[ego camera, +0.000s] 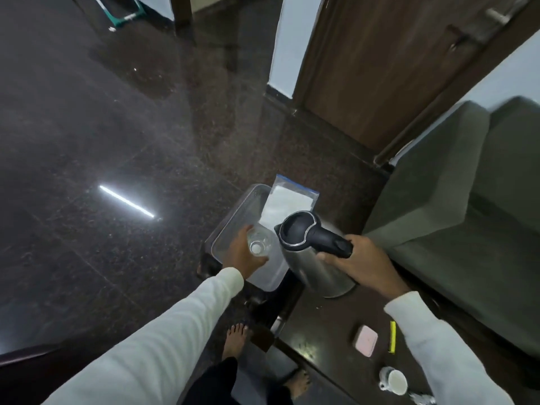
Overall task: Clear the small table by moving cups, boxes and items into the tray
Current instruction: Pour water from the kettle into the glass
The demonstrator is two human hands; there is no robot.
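My left hand (244,255) grips a clear plastic bottle with a white cap (258,245), held over the clear plastic tray (233,217). My right hand (361,260) holds the black handle of a steel electric kettle (314,258), which is tilted just right of the tray. A zip bag of white powder (285,200) leans on the tray's far end. On the dark small table (318,325) lie a pink case (365,341), a yellow marker (392,337) and a white cup (393,380).
A grey-green sofa (455,206) stands to the right of the table. A brown wooden door (380,59) is behind. Dark polished floor (102,141) spreads to the left. My bare feet (236,339) stand beside the table.
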